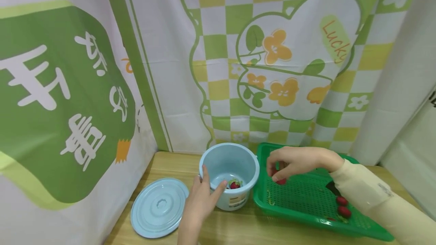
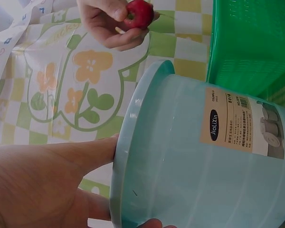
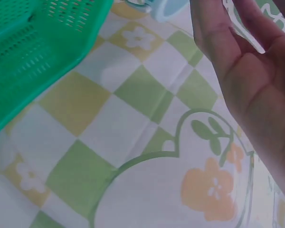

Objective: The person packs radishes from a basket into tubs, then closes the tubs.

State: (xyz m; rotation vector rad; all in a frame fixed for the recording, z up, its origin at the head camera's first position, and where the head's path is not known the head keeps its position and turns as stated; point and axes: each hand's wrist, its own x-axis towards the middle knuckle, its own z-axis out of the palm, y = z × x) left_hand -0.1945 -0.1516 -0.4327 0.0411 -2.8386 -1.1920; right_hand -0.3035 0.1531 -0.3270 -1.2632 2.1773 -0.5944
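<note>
My left hand [image 1: 201,199] grips the near-left rim of a light blue plastic bucket [image 1: 226,154]. In the left wrist view its fingers hold the rim of the bucket [image 2: 180,142], which has a paper label on its side. Inside lies a red radish [image 1: 234,185] with green leaf stubs. Above the left part of a green basket, my right hand [image 1: 293,162] pinches another red radish [image 2: 140,13] between thumb and fingers. The right wrist view shows the right hand [image 3: 256,80] at the upper right, and the radish is hidden there.
The green perforated basket [image 1: 296,214] stands right of the bucket, with two radishes [image 1: 344,211] near its right end. A round blue lid [image 1: 160,207] lies left of the bucket on the wooden table [image 1: 218,233]. A patterned curtain [image 1: 218,71] hangs behind.
</note>
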